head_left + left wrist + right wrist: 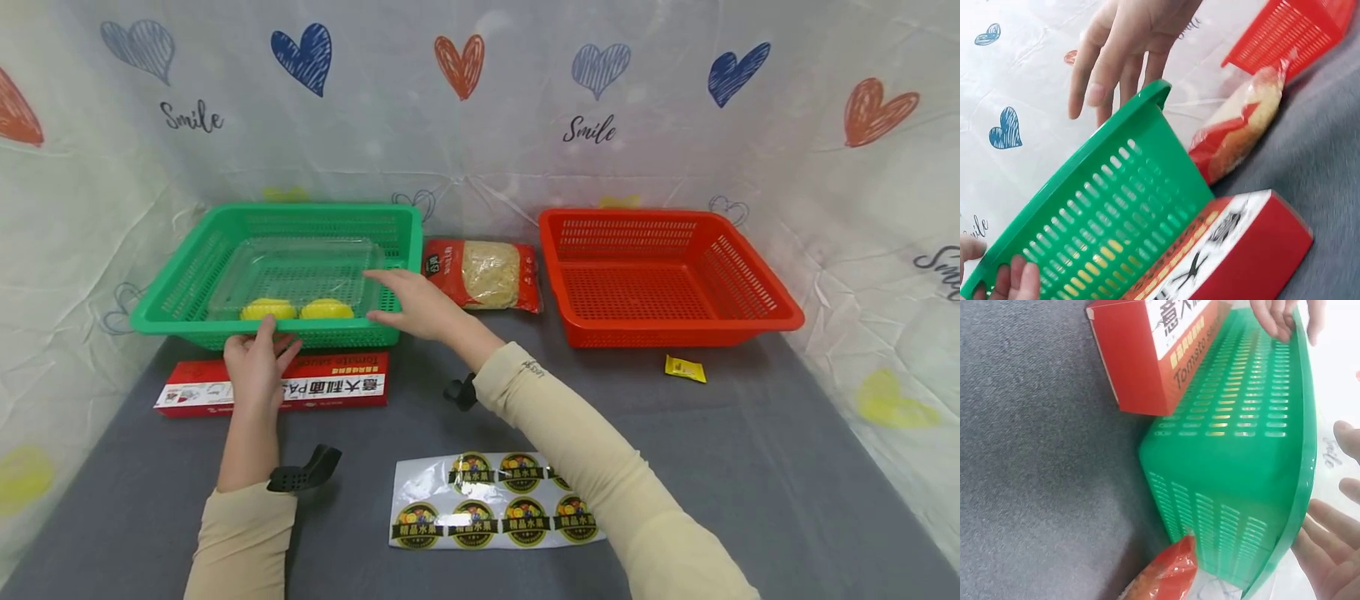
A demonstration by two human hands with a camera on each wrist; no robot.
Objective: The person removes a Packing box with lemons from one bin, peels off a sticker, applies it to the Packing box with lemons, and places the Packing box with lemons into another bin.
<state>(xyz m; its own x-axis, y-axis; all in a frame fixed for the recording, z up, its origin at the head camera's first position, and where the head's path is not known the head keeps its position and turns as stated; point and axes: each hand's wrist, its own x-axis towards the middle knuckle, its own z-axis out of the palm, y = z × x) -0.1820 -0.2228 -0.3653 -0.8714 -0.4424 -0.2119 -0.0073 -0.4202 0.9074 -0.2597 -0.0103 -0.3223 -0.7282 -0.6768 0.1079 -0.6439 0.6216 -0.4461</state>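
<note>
The green basket [408,250] stands at the back left, with a clear plastic box [307,250] inside it. Two yellow rounded items [327,309] lie at the front of that box. At the basket's front rim my left hand [258,358] grips the edge, thumb over the rim and fingers against the outer wall [1104,200]. My right hand [416,304] reaches over the basket's right end, fingers apart and extended, with nothing between them. In the right wrist view the right hand [1335,544] shows beside the rim.
A red pasta box [337,392] lies before the green basket. To the right are a red-and-clear food bag [487,275] and a red basket [675,325]. A small yellow packet [685,368] lies before it. A sheet of round stickers [442,492] lies in front.
</note>
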